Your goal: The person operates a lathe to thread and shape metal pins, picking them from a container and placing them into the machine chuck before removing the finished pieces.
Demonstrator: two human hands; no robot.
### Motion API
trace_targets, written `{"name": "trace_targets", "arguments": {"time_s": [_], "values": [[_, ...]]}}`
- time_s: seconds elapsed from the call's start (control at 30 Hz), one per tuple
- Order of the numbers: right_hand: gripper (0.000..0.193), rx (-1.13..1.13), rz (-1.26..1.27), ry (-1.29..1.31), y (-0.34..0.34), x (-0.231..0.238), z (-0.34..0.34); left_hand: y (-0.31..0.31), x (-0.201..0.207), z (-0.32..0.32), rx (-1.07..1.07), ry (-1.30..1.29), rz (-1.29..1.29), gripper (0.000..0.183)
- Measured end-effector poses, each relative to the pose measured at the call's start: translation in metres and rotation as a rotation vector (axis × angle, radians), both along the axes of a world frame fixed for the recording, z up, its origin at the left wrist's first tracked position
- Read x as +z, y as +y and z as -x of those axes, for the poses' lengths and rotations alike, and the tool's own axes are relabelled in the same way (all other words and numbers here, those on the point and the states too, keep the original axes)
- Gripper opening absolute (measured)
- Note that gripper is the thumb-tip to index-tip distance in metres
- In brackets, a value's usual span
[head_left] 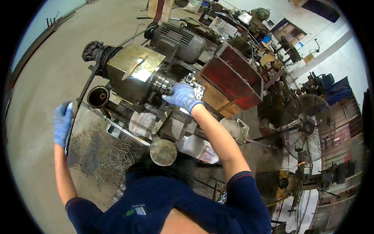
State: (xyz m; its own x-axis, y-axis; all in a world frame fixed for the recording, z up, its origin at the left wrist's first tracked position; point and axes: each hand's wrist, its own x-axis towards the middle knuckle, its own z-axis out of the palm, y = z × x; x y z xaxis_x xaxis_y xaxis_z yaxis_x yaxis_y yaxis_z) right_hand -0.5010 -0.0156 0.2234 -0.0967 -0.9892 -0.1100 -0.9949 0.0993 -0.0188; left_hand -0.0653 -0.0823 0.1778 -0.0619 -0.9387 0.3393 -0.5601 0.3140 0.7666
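Observation:
My left hand [62, 124], in a blue knit glove, lies against the lower part of a long dark lever [81, 99]. Its fingers stretch upward and do not wrap visibly round the bar. My right hand [182, 96], gloved alike, is closed at the front of the shiny round chuck [159, 84] on a small lathe. Whatever its fingers hold there is hidden by the glove. Behind the chuck is the lathe's box-shaped headstock [134, 64] with a brass-coloured top plate. A bright metal rod [130, 134] slants below it to a round disc [163, 152].
An electric motor [177, 42] sits beyond the headstock. To the right are a red metal box [233, 76], a wooden board [218, 95] and a large fan [307, 125]. An open round cup [98, 96] stands near the lever. Thin metal scraps [117, 160] litter the floor.

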Motion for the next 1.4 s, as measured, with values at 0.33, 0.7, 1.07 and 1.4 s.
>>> {"name": "trace_targets", "arguments": {"time_s": [0.33, 0.7, 1.07, 1.4], "values": [[0.053, -0.037, 0.0, -0.263, -0.009, -0.026, 0.015, 0.048, -0.058, -0.083, 0.102, -0.266, -0.295, 0.029], [0.048, -0.001, 0.1, -0.45, -0.005, -0.032, 0.021, 0.064, -0.056, -0.069, 0.12, -0.493, -0.296, 0.035], [0.06, 0.05, 0.01, -0.263, -0.018, 0.002, -0.006, 0.053, -0.077, -0.078, 0.204, -0.725, -0.222, 0.032], [0.061, -0.048, -0.054, -0.284, -0.016, 0.016, -0.019, -0.052, -0.115, -0.195, 0.231, -1.29, 0.052, 0.019]]}}
